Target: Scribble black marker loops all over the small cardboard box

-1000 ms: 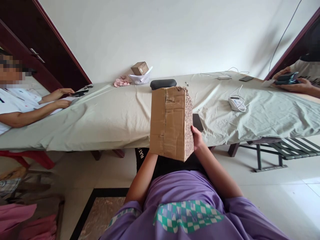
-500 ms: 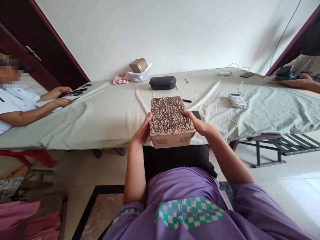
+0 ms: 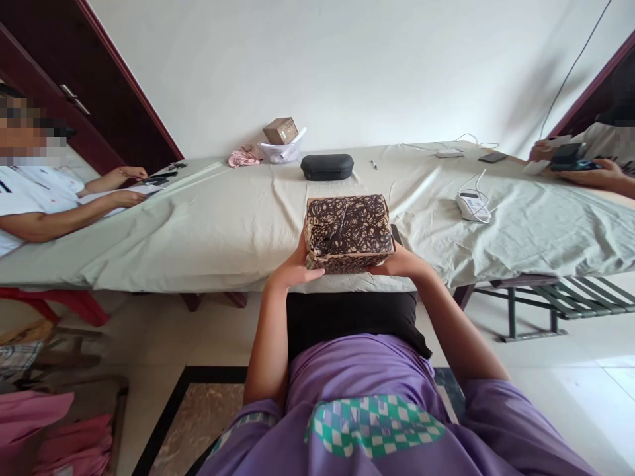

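Observation:
A cardboard box (image 3: 350,225) covered in black scribbled loops is held between my two hands, above the near edge of the cloth-covered table (image 3: 238,231). My left hand (image 3: 294,266) grips its left side, with the thumb along the lower front edge. On the opposite side my right hand (image 3: 399,260) is closed round the lower right corner; its fingers are partly hidden by the box. Just behind the right hand, part of a flat dark object (image 3: 395,233) shows. Farther back on the cloth lies a black zip case (image 3: 327,167).
A smaller box (image 3: 280,131) rests on a plastic bag (image 3: 284,152) beside a pink cloth (image 3: 245,157). To the right are a white device with a cable (image 3: 473,205) and a phone (image 3: 492,157). People sit at both ends; one holds a dark device (image 3: 570,158).
My hands have turned the box, so a more densely scribbled face now points up. A scribbled front replaces the plain taped side. The black pen behind it is now hidden.

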A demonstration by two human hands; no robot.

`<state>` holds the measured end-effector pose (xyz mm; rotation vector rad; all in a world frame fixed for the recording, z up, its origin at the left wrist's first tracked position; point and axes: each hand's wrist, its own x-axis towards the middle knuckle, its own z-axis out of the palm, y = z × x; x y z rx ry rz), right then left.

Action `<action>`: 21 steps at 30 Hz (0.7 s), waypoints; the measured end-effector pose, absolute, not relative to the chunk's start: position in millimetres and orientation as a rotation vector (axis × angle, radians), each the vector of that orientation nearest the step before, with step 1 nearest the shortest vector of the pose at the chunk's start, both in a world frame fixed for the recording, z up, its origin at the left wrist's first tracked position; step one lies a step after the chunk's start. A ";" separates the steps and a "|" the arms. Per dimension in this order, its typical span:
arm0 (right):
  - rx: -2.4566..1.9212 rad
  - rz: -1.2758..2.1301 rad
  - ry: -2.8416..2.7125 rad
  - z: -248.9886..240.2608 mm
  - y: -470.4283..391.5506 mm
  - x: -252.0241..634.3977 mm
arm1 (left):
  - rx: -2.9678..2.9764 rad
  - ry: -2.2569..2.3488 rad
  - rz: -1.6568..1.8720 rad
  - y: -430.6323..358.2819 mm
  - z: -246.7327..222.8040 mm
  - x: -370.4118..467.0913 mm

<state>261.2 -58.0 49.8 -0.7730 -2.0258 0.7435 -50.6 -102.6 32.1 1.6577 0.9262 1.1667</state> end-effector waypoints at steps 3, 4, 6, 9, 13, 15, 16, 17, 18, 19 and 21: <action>-0.790 0.606 -2.114 47.8 -54.5 259.5 | 1.607 0.957 1.155 -101.1 32.6 -49.3; -0.785 0.578 -2.130 46.7 -53.4 258.9 | 1.608 0.907 1.148 -101.5 33.3 -49.8; -0.763 0.547 -2.148 43.5 -51.1 257.5 | 1.598 0.753 1.153 -103.4 35.1 -51.4; -0.735 0.525 -2.153 37.3 -46.1 255.0 | 1.525 0.654 1.235 -105.4 38.0 -50.4; -0.725 0.493 -2.152 32.1 -36.5 252.9 | 1.487 0.863 1.340 -101.9 43.0 -38.7; -0.744 0.498 -2.136 32.3 -31.7 253.1 | 1.482 0.924 1.383 -98.2 44.5 -32.8; -0.756 0.507 -2.125 32.8 -29.6 253.4 | 1.478 0.921 1.394 -96.3 44.6 -30.8; -0.767 0.520 -2.114 33.4 -27.7 253.7 | 1.467 0.899 1.391 -94.5 44.2 -29.6; -0.776 0.538 -2.104 33.9 -26.0 253.9 | 1.444 0.868 1.378 -92.7 43.6 -29.0; -0.784 0.561 -2.097 34.1 -24.4 254.0 | 1.408 0.843 1.362 -90.9 43.0 -28.7; -0.801 0.602 -2.085 33.9 -20.8 253.5 | 1.326 0.833 1.348 -86.5 43.1 -27.7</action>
